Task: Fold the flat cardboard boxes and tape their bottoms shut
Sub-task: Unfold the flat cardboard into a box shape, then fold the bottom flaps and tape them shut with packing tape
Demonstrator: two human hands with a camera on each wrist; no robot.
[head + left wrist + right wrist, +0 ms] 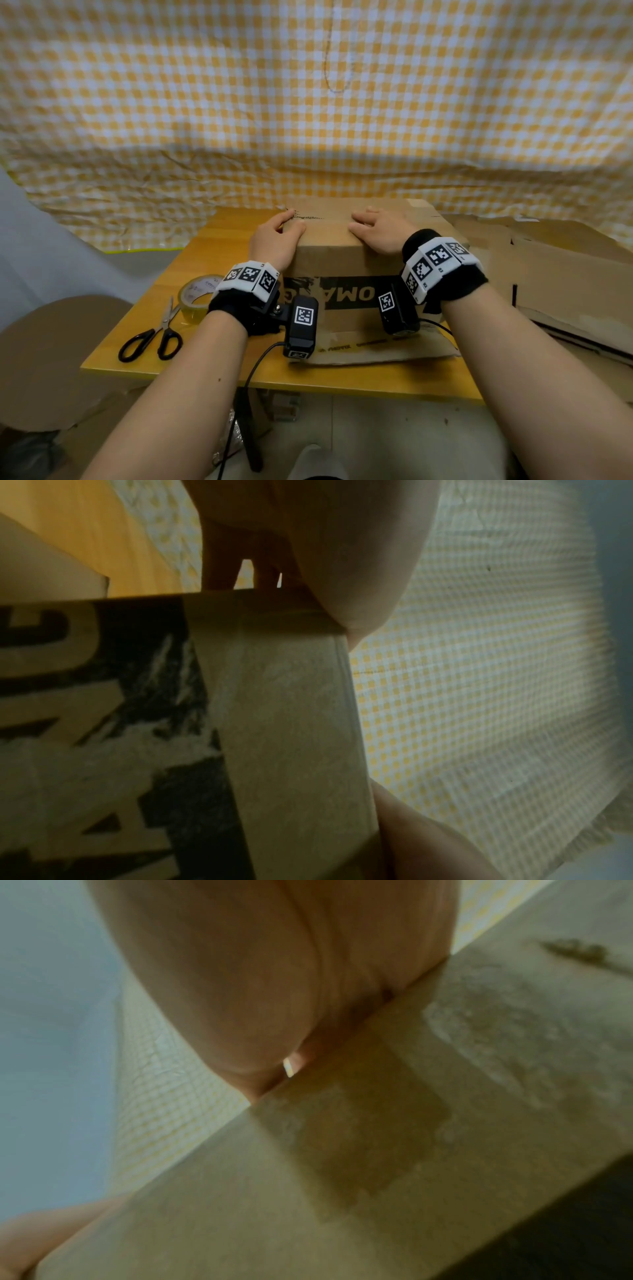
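Note:
A brown cardboard box (342, 253) with black print stands on the wooden table (239, 377), its folded flaps facing up. My left hand (277, 233) rests over the top left edge, thumb along the front edge, fingers bent onto the flap near the seam. My right hand (376, 229) lies flat on the top right, fingers spread and pressing down. The left wrist view has the box's printed side (291, 723) with the left hand (325, 547) above its edge. The right wrist view is blurred: the right hand's palm (257, 974) sits on the box's edge (342, 1177).
A roll of clear tape (197, 298) and black-handled scissors (154, 337) lie on the table left of the box. A loose flap (376, 346) spreads on the table in front of the box. Flat cardboard (565, 274) is stacked at the right. A checked cloth (308, 120) hangs behind.

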